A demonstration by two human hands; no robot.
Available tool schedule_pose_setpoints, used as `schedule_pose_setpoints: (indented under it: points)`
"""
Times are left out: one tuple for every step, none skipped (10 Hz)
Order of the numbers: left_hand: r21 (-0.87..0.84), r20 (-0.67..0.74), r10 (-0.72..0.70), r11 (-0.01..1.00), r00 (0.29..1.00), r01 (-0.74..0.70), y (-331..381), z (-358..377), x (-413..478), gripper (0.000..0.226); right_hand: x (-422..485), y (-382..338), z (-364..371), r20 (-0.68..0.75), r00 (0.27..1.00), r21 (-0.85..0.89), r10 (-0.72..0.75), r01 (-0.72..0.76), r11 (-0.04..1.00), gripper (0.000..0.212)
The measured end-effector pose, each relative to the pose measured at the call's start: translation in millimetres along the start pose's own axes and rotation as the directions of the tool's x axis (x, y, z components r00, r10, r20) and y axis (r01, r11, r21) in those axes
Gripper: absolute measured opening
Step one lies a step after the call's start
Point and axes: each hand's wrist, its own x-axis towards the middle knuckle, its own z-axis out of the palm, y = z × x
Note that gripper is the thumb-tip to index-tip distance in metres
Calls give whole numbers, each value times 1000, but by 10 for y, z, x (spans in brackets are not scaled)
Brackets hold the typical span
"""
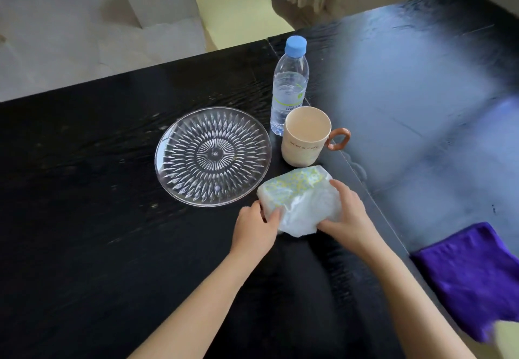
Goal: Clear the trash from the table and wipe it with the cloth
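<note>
Two bare hands are gripping a crumpled plastic wrapper (pixel 300 198) at a black table (pixel 84 190), just in front of the mug (pixel 304 139), on the side nearest the person. The left hand (pixel 257 228) is holding the wrapper's left end, its fingers (pixel 273 215) curling around the edge. The right hand (pixel 348 215) is clasping the right end, with fingers (pixel 339 187) wrapping over the top and the thumb tucking in at the near corner. Whether the wrapper is resting on the table or hanging just above it cannot be told. The cream mug is standing upright with its brown handle pointing right. A clear water bottle (pixel 289 86) with a blue cap is standing upright directly behind the mug, its base partly hidden by the rim. A cut-glass plate (pixel 213 156) is lying flat just left of the mug. A purple cloth (pixel 474 277) is lying well to the right of the mug and nearer the person, close to the table's edge, with neither hand touching it.
</note>
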Motion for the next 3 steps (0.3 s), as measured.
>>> schedule_pose_setpoints:
  points:
    - [73,29,43,996,999,-45,30,-111,-74,48,-64,-87,-49,66,998,14,22,-23,1000,76]
    - [131,9,107,986,994,-107,140,-272,-191,60,-168,-141,-187,158,966,-63,204,-196,978,106]
    - [305,47,164,937,985,-170,310,-439,-326,55,-331,-204,-299,215,936,-175,279,-245,954,112]
